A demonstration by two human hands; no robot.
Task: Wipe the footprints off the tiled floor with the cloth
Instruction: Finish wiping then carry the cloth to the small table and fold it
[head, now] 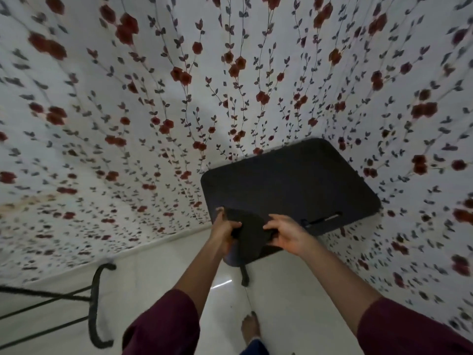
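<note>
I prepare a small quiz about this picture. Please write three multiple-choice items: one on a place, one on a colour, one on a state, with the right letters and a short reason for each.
1. Where is the dark cloth?
A. flat on the floor
B. held up between both hands
C. on the metal frame

2. What colour are the sleeves?
A. maroon
B. yellow
C. white

3. What is the state of the tiled floor?
A. carpeted
B. covered with paper
C. glossy, with a light glint

Answers:
1 B: the left hand and right hand both grip it in the air.
2 A: both forearms end in maroon cloth.
3 C: a bright streak reflects on it.
</note>
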